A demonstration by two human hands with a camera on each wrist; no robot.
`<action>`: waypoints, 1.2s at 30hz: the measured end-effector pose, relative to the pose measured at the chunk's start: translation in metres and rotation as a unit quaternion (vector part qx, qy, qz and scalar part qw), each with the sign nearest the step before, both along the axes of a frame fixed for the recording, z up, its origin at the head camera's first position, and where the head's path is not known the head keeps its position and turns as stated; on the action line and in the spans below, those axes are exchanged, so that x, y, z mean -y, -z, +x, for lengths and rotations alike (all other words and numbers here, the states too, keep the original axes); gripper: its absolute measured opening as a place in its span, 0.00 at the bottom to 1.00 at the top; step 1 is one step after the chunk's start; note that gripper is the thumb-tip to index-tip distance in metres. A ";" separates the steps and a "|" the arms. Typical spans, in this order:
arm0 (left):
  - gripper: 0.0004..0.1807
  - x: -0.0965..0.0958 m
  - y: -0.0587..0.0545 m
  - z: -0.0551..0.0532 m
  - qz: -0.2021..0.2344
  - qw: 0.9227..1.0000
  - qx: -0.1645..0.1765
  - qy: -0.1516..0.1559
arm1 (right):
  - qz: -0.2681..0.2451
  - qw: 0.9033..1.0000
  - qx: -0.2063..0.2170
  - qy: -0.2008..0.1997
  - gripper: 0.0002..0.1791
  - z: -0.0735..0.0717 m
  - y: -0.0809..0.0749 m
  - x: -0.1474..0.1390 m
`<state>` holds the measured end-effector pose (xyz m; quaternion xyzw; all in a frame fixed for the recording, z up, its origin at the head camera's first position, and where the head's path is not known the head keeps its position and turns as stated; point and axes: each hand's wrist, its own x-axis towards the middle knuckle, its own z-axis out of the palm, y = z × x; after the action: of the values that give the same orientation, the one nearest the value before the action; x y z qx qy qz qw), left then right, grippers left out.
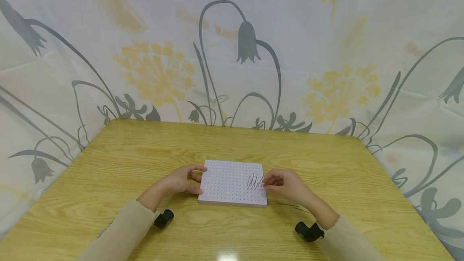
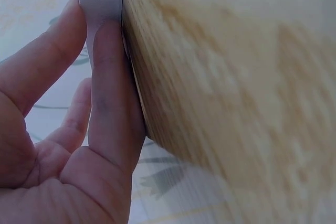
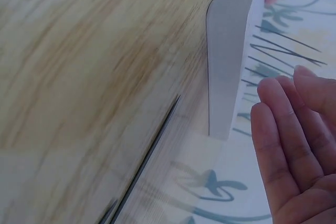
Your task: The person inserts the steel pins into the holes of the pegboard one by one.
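Note:
A white board (image 1: 226, 182) with a grid of small holes lies on the table. My left hand (image 1: 181, 179) rests against its left edge; in the left wrist view the thumb (image 2: 107, 72) lies straight along the board's side, and a fingertip touches the upper edge. Several thin dark sticks (image 1: 252, 180) stand slanted in the board near its right side. At that side my right hand (image 1: 284, 184) pinches one thin stick near the holes, its contact partly hidden by the fingers. In the right wrist view other fingers (image 3: 270, 145) extend beside the board.
Loose thin sticks (image 3: 149, 156), one with a pointed tip visible, lie on the wooden table (image 1: 163, 144) to the board's right, below my right forearm. A flower-patterned cloth (image 1: 232, 51) hangs behind the table. Each wrist bears a black camera (image 1: 164, 218).

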<state>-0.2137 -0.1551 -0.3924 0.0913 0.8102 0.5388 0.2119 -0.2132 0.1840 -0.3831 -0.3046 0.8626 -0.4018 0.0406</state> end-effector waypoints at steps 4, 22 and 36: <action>0.36 0.000 0.001 0.000 -0.001 1.000 0.001 -0.002 | 0.007 1.000 -0.006 0.004 0.05 0.001 0.000 -0.007; 0.37 0.001 0.001 0.000 0.000 1.000 0.002 -0.001 | 0.027 0.999 0.003 0.018 0.04 0.006 0.002 -0.036; 0.37 0.000 -0.001 0.000 -0.002 1.000 0.003 0.002 | 0.064 0.996 0.058 -0.033 0.06 0.008 0.007 -0.049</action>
<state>-0.2137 -0.1548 -0.3918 0.0910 0.8106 0.5368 0.2158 -0.2052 0.2334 -0.3906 -0.3060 0.8721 -0.3614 0.1234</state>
